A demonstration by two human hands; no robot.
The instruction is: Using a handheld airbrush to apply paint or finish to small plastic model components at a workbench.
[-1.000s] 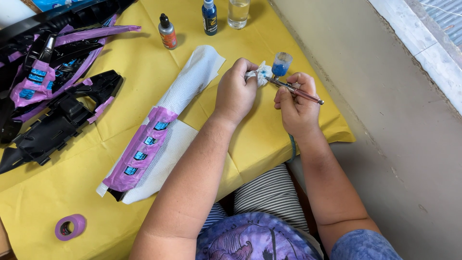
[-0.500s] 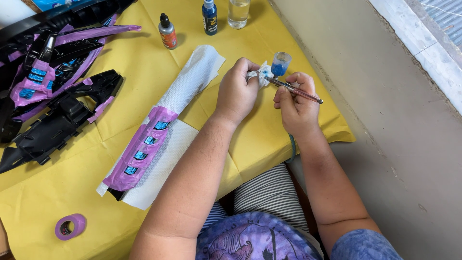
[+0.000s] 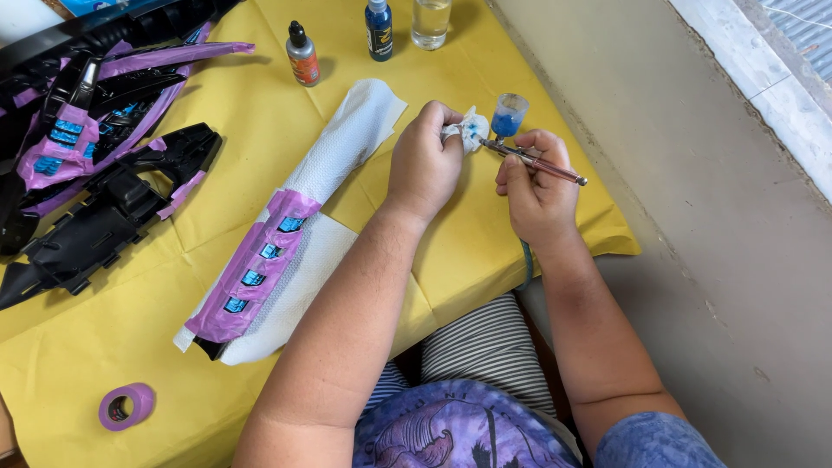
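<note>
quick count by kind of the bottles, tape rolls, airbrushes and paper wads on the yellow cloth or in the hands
Bottles: 3 (orange, blue, clear)
Purple tape roll: 1
Airbrush, in the right hand: 1
Paper wad, in the left hand: 1
Total: 6

A slim metal airbrush point(image 3: 533, 162) with a small clear cup stained blue on top lies nearly level above the yellow tabletop point(image 3: 485, 251). Its tip touches a crumpled white tissue point(image 3: 466, 130) blotched with blue paint.
</note>
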